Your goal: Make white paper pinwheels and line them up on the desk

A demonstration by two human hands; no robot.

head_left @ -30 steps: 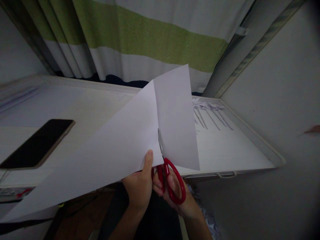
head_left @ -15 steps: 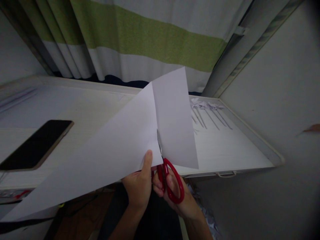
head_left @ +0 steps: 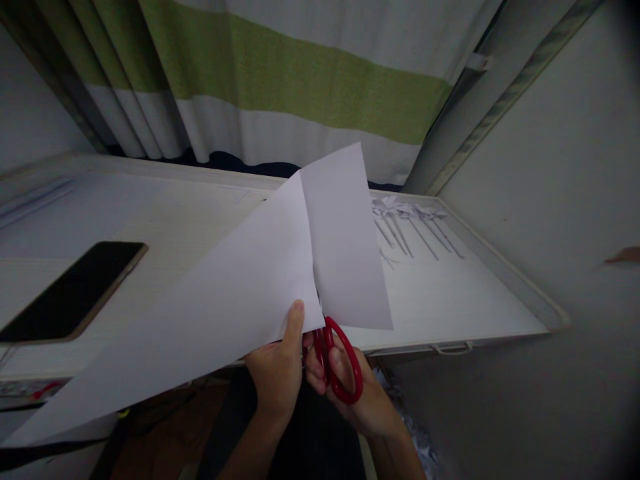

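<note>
A large white sheet of paper (head_left: 240,287) is held up over the table's front edge, its left part tapering to a point at the lower left. My left hand (head_left: 281,373) grips its lower edge, thumb on top. In my right hand (head_left: 350,383) are red-handled scissors (head_left: 356,373), fingers through the loops. Their blades lie in a cut running up from the paper's lower edge, mostly hidden by the sheet. To the right of the cut, a flap (head_left: 345,247) stands at an angle to the rest.
A dark phone (head_left: 75,290) lies at the left of the white table (head_left: 480,300). Several folded paper pieces on thin stems (head_left: 425,233) rest at the back right. Behind hangs a green and white curtain (head_left: 300,73). An open-top edge rims the table.
The scissor handles have come closer together and shifted slightly left. The paper's right flap has moved a little left, and its top corner sits lower.
</note>
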